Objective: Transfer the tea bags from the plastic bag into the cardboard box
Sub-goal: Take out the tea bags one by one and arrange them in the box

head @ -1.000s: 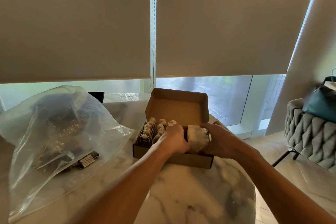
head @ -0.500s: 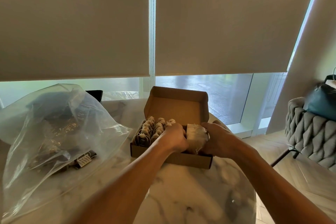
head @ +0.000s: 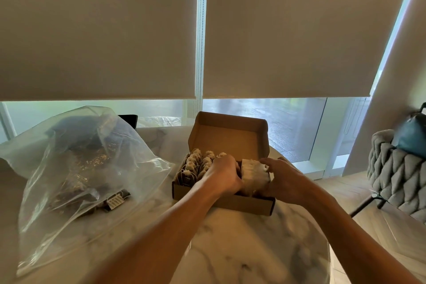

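my left hand point(head: 222, 174) and right hand point(head: 284, 181) both curled round a stack of tea bags point(head: 254, 176), held inside the right end of the open cardboard box point(head: 227, 202), packed rows at its left, plastic bag point(head: 76, 168) on the worktop point(head: 242, 249) off left

Level: dim interior, warm brownish cast.
Source: daylight through the window strip point(head: 265, 120) below the blinds point(head: 288, 30); a bright sliver at upper right.
Backlight: bag point(head: 76, 168) contents and box point(head: 224, 203) front read dark.
Glare: soft sheen on the bag plastic and the marble table point(head: 242, 249).
Sharpness: soft overall, fine detail smeared.
Distortion: wide-angle bowing of blind edges and the right frame.
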